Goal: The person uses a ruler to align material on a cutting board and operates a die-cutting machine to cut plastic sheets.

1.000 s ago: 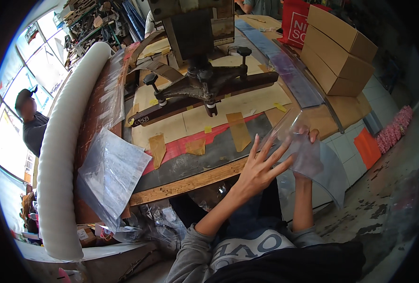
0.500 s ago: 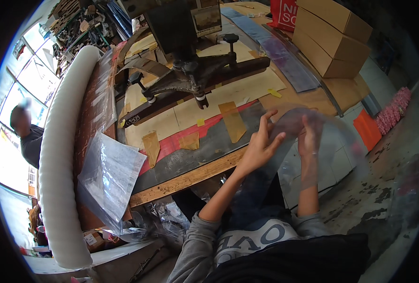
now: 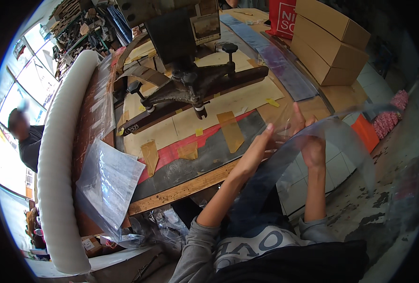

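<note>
A large clear plastic sheet (image 3: 346,134) bends in an arc between my hands and out to the right, over the floor. My left hand (image 3: 258,150) is at its left edge, thumb raised, the fingers reaching behind the film and partly hidden. Seen through the plastic, my right hand (image 3: 313,150) grips the sheet near its middle, fingers bent. On the bench to the left, another clear plastic sheet (image 3: 109,181) lies over the corner. Nearest to my left hand is the press bed with its dark mat (image 3: 171,170) and brown tape strips (image 3: 230,132).
A black press head with a bar (image 3: 195,96) stands over the bench. A white foam roll (image 3: 60,165) lines the left side. Stacked cardboard boxes (image 3: 330,47), a red bag (image 3: 281,19) and a blue-tinted plastic strip (image 3: 285,63) are at the back right. A person (image 3: 27,141) is at the far left.
The plastic sheet has swung up and spread rightward in a wider arc. My left thumb has lifted and my left fingers have moved right, behind the film; my right hand has shifted slightly down.
</note>
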Tool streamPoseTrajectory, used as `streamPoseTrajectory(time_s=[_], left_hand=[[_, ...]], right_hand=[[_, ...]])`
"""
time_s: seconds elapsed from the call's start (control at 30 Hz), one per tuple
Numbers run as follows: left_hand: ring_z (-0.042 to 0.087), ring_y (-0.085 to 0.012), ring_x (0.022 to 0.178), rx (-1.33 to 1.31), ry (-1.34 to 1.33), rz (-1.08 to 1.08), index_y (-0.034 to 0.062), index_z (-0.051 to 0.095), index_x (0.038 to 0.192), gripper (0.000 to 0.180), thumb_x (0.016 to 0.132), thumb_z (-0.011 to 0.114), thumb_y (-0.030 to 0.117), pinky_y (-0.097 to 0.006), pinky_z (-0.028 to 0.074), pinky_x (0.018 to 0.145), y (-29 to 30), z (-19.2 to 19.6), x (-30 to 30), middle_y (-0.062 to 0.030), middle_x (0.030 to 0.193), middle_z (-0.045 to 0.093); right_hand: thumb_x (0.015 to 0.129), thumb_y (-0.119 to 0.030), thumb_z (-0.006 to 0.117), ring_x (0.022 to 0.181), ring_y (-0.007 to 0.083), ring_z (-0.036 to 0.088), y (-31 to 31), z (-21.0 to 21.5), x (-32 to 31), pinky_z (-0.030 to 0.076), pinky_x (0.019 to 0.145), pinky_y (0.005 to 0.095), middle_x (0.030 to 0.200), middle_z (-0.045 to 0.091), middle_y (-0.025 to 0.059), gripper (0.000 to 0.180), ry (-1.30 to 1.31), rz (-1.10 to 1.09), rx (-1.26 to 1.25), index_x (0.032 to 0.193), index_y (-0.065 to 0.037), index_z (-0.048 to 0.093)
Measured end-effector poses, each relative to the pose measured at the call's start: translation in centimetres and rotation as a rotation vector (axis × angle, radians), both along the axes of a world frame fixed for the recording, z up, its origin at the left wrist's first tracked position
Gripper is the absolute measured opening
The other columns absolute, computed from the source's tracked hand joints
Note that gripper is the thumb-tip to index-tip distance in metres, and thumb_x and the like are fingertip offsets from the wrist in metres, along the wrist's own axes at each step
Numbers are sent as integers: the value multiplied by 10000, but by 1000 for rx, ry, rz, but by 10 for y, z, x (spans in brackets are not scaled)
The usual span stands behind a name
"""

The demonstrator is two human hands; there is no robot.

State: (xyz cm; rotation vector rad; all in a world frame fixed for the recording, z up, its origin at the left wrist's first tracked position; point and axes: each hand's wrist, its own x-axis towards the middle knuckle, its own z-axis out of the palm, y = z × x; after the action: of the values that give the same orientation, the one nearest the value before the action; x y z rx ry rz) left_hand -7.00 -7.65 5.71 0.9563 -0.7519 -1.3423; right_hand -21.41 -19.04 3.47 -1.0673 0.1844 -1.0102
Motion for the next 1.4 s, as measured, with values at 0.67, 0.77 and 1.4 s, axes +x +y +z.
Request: streamPoseTrajectory(time_s=[0.67,0.77,1.4], left_hand=[[580,-65,687,-229,787,1102,113,556,938,124,908,476,202,-258,493,647,273,-80,33,52,784,609],[581,-58,660,-209,765,1129,166,592,976,144,892,500,239,-246,496,608,350,-129,41,68,770,613],[527,-283,715,733,-1127,2275,-29,526,954,411,899,517,378,-418,447,653,405,-124,55,-202,852,551]], right_hand=[[958,-277,435,853,208,619,-118,104,-225,514,650,289,987,562,77,325,-221,139,-372,1150,-24,365],[923,-234,514,1017,177,563,-199,133,-283,466,821,300,1144,546,62,433,-103,-156,-313,1275,-26,370],[849,-420,594,949,233,599,-515,251,121,480,807,345,1047,602,162,564,615,-506,-1027,1193,11,480]])
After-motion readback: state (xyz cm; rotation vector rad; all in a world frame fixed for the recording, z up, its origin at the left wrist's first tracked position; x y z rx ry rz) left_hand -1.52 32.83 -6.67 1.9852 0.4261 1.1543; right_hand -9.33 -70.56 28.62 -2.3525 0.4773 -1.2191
